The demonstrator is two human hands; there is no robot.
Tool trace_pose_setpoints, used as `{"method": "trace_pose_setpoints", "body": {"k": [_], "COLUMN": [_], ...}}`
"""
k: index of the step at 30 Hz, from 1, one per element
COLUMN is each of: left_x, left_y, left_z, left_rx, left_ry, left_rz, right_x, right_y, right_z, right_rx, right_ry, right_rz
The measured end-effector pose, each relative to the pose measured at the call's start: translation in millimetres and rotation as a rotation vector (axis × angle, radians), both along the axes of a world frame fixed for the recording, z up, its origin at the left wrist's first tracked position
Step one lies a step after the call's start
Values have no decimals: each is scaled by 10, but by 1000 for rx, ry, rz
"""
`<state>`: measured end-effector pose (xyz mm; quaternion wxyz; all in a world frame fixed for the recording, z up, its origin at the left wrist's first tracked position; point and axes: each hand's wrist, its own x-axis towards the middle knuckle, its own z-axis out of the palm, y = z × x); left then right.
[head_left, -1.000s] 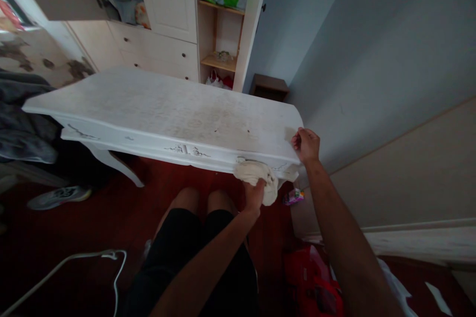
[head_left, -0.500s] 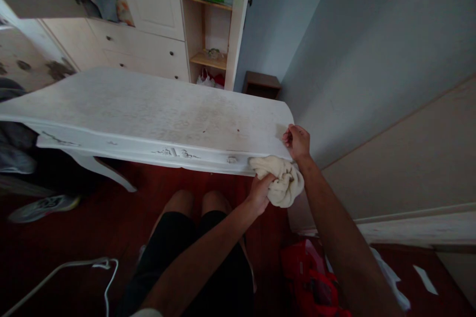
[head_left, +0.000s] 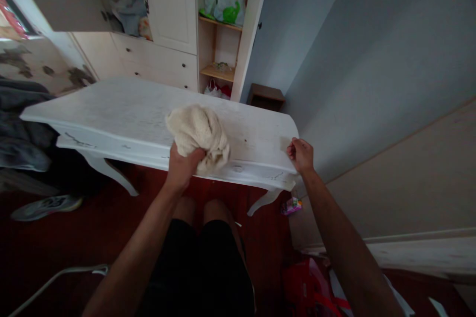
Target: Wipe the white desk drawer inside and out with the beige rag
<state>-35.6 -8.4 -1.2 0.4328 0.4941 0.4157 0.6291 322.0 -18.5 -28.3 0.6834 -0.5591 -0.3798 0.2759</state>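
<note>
A white low table (head_left: 122, 114) with curved legs and carved trim stands in front of me, its top dusty and stained. My left hand (head_left: 181, 167) is closed around a bunched cream cloth (head_left: 199, 134), held at the table's front edge with the cloth resting over the top. My right hand (head_left: 301, 154) is closed on the table's right front corner. My knees in black shorts (head_left: 203, 262) show below the table edge.
A white wardrobe (head_left: 171, 20) with drawers and open shelves holding plastic bags stands behind the table. A small brown stand (head_left: 267, 96) sits by the blue-grey wall. A red bag (head_left: 310, 290), a shoe (head_left: 44, 205), a white cable (head_left: 55, 277) and dark bedding (head_left: 22, 124) lie around the red floor.
My left hand lifted the cloth from under the table's right front edge and carried it left, up onto the top. My right hand stayed gripping the corner.
</note>
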Motion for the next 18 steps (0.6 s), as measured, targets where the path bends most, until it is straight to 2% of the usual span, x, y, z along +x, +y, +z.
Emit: {"method": "trace_pose_setpoints", "body": {"k": [2, 3, 5, 8, 10, 13, 18], "left_x": [-96, -111, -87, 28, 98, 108, -178], "left_y": [330, 483, 748, 1019, 1125, 1221, 1345], "left_z": [163, 228, 302, 263, 179, 64, -49], "left_rx": [182, 239, 344, 417, 482, 565, 507], "left_ry": [366, 566, 917, 1254, 1339, 1304, 1112], "left_rz": [132, 141, 56, -112, -224, -314, -411], "right_x": [-11, -16, -21, -21, -24, -40, -59], "right_y": [1, 1, -1, -7, -10, -13, -18], "right_z": [4, 5, 8, 10, 12, 20, 35], "right_rx": [-8, -13, -24, -36, -38, -45, -59], "right_ry": [-13, -17, -25, -50, -66, -72, -77], "right_rz": [-15, -23, -32, -27, -34, -60, -89]}}
